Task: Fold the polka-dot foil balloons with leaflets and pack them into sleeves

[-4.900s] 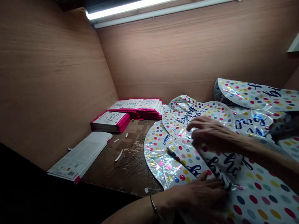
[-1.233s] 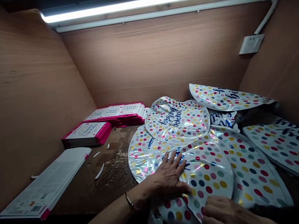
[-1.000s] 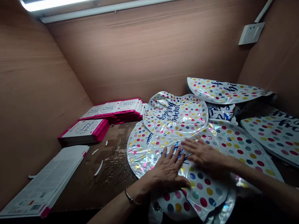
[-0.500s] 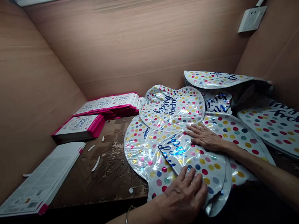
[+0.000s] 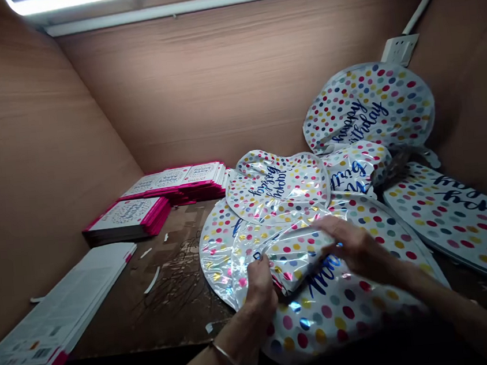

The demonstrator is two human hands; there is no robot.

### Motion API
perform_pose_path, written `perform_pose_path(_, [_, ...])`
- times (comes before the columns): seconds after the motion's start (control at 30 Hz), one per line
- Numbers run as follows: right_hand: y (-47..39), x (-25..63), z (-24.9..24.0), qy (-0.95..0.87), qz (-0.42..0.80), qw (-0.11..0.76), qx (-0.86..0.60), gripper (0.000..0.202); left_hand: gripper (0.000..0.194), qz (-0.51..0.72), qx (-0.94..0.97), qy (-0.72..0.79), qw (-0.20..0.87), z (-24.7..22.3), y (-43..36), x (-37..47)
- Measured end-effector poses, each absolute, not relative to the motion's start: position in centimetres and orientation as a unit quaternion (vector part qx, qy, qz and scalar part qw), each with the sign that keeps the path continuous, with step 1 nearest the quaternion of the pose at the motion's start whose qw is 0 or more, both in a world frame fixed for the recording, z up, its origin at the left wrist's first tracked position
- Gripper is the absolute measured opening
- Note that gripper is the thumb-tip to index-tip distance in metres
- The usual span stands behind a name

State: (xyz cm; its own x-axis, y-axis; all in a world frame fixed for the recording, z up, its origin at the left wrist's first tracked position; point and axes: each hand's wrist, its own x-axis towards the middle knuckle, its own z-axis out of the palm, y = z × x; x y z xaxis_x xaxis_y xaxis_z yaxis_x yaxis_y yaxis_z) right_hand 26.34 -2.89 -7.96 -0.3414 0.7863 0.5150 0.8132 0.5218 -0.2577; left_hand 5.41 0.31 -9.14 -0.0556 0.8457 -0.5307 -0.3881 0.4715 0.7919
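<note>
Spreading from the middle to four o'clock are dotted birthday foil balloons [image 5: 279,187]. Pink-edged birthday cards [image 5: 125,214] are piled at nine. At five, a folded balloon [image 5: 295,251] is gripped in the bent fingers of the left hand [image 5: 260,280] and right hand [image 5: 352,242]. A white scrap [image 5: 152,281] lies at eight.

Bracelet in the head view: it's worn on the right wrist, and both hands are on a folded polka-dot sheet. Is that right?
Not quite: the head view shows the bracelet on the left wrist, not the right. The left hand and right hand are indeed both on a folded polka-dot sheet.
</note>
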Motion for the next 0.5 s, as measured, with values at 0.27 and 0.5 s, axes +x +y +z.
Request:
perform_pose_path(0.27, [-4.7, 20.5, -10.4, -0.888, 0.091, 0.149, -0.426, 0.048, 0.029, 0.462, 0.493, 0.543, 0.499, -4.8, -0.9, 2.9])
perform_pose_path(0.5, [-6.5, 21.3, -8.4, -0.808, 0.398, 0.264, -0.344, 0.040, 0.047, 0.073, 0.801, 0.193, 0.562, -2.6, 3.6, 2.3])
